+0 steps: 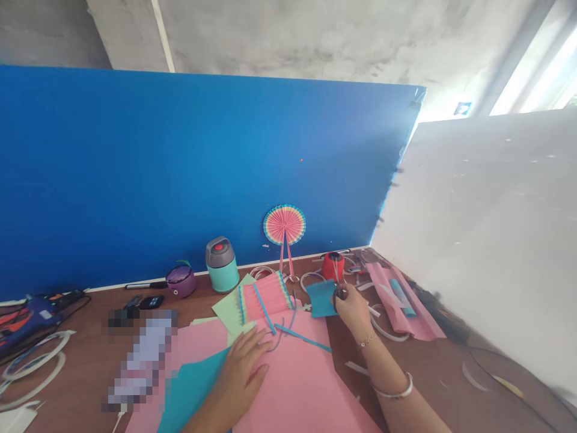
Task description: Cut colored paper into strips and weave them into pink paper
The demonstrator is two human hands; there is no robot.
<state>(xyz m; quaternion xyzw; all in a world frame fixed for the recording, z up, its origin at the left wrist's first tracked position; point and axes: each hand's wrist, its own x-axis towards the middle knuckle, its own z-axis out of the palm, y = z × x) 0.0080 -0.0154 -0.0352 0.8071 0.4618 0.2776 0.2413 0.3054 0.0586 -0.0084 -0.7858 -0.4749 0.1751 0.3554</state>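
My left hand (243, 373) lies flat with fingers stretched on a large pink sheet (300, 385), partly over a teal sheet (193, 385). My right hand (354, 307) is closed round the dark handles of scissors (338, 292), beside a small teal piece of paper (321, 299). Narrow blue strips (302, 338) and a thin grey-blue cord lie on the pink sheet, just beyond my left fingertips. Past them is a pleated pink paper (265, 297) with blue and pale edges, on a light green sheet (225, 307). A round pleated paper fan (284, 225) stands against the blue panel.
A teal jar with a grey lid (222, 267), a purple pot (180, 281) and a red container (332, 264) line the back. Crumpled pink paper (401, 300) lies right; a blue glue gun (31, 325), coiled white strips (36, 367) and a blurred-out object (144, 361) lie left.
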